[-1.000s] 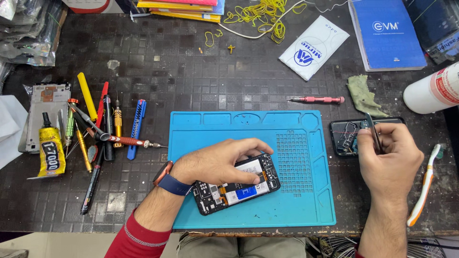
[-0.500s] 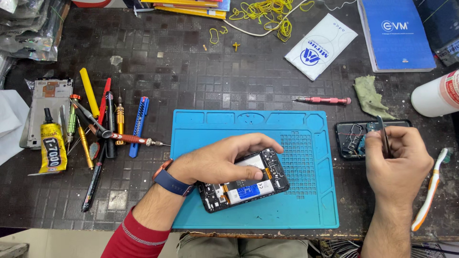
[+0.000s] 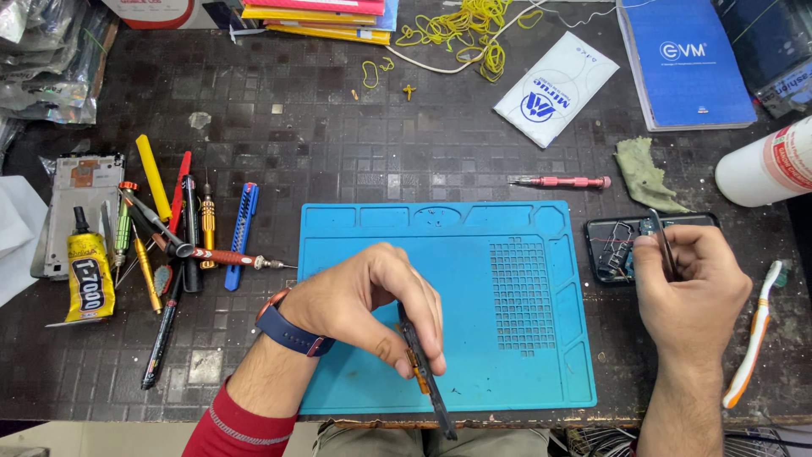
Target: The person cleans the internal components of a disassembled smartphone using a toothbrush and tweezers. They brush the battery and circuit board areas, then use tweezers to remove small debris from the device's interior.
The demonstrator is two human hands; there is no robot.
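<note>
My left hand (image 3: 372,300) grips an opened phone (image 3: 425,377) and holds it on its edge over the blue work mat (image 3: 507,372). Only the phone's thin side and a bit of orange inside part show. A dark blue watch sits on that wrist. My right hand (image 3: 689,283) holds dark tweezers (image 3: 661,245) with the tips up, beside a small black tray (image 3: 605,250) of tiny parts at the mat's right.
A row of screwdrivers and pry tools (image 3: 182,228) lies left of the mat, with a yellow glue tube (image 3: 89,275) and a phone frame (image 3: 72,203). A red screwdriver (image 3: 562,181), green cloth (image 3: 647,176), white bottle (image 3: 765,165), toothbrush (image 3: 753,334), blue booklet (image 3: 685,59) and yellow rubber bands (image 3: 461,30) surround it.
My left hand has tipped the phone from lying flat, insides up, onto its edge. My right hand with the tweezers stays by the black tray.
</note>
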